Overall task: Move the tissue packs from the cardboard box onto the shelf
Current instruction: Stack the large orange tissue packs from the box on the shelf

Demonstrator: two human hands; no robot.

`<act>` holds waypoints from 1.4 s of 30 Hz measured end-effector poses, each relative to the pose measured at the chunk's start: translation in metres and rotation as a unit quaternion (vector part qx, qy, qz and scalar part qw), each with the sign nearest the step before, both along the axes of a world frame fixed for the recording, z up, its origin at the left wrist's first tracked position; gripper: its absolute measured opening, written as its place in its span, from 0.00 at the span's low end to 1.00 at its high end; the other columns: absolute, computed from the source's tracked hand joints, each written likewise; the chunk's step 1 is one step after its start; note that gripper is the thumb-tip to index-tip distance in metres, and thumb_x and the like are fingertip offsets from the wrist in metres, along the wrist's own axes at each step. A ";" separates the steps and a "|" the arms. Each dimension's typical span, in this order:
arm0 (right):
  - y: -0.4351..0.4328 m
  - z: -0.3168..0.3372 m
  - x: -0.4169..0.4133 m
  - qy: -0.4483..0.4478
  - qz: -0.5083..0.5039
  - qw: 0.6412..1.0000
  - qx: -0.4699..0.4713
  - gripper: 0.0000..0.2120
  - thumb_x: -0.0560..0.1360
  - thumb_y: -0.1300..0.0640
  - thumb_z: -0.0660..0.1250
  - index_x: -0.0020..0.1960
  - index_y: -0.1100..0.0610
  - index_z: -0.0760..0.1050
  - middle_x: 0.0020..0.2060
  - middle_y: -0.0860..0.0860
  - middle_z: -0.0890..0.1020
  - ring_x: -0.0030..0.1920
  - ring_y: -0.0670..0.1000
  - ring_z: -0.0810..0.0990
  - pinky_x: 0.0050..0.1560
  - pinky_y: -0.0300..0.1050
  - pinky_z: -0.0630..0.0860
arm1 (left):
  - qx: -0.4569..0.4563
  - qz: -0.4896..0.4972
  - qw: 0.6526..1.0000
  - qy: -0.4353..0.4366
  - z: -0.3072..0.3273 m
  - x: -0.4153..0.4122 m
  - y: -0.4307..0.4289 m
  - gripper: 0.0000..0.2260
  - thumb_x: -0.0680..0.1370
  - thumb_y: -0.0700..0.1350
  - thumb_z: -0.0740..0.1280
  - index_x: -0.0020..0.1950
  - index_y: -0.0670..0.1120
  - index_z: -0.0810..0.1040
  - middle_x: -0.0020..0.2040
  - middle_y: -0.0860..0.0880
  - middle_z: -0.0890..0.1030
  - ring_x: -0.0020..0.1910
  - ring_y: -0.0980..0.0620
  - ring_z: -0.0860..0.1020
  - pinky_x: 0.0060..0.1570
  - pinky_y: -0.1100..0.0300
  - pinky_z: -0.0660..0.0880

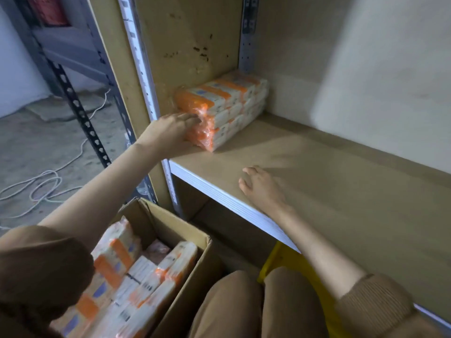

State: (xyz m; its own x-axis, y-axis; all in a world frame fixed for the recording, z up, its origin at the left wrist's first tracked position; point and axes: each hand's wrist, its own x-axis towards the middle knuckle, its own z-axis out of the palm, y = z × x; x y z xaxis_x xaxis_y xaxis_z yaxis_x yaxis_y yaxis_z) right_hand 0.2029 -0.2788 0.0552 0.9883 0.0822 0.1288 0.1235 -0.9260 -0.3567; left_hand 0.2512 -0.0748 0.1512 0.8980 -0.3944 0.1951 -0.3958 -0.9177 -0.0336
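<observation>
My left hand (170, 132) is pressed flat against the orange end of the tissue pack bundle (222, 111) on the shelf (317, 172), fingers spread on the wrap rather than closed around it. My right hand (261, 186) lies open and empty on the bare shelf board, well apart from the bundle.

As I judge it, the step in hand is seating this bundle in the back left corner. To do it well I would push along the bundle's length with the palm low on its end, so it slides instead of tipping, and stop once its far end meets the back panel and its side lies against the left panel. That leaves the rest of the board free for the next loads.

Counted: one wrapped bundle on the shelf, which seems to hold three layers of packs; the blur keeps me from counting single packs. One cardboard box (190, 242) stands on the floor below, beside my knees, with about four more tissue bundles (136, 276) showing inside, some hidden by my sleeve (41, 269).
</observation>
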 end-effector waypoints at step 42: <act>0.327 -0.113 -0.024 0.185 0.510 0.809 -0.227 0.36 0.64 0.60 0.74 0.68 0.65 0.62 0.66 0.59 0.66 0.68 0.57 0.65 0.67 0.48 0.67 | -0.153 0.432 0.826 0.329 -0.198 -0.180 0.211 0.34 0.64 0.55 0.75 0.62 0.41 0.68 0.60 0.43 0.76 0.59 0.44 0.75 0.50 0.55 0.71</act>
State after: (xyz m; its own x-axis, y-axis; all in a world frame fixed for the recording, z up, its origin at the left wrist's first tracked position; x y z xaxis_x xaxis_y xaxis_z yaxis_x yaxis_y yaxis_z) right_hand 0.1786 0.0479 -0.0578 0.3414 0.8343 -0.4328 0.8680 -0.4565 -0.1953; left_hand 0.0709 0.1364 -0.0468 0.7700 0.4257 -0.4752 0.5702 -0.7933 0.2134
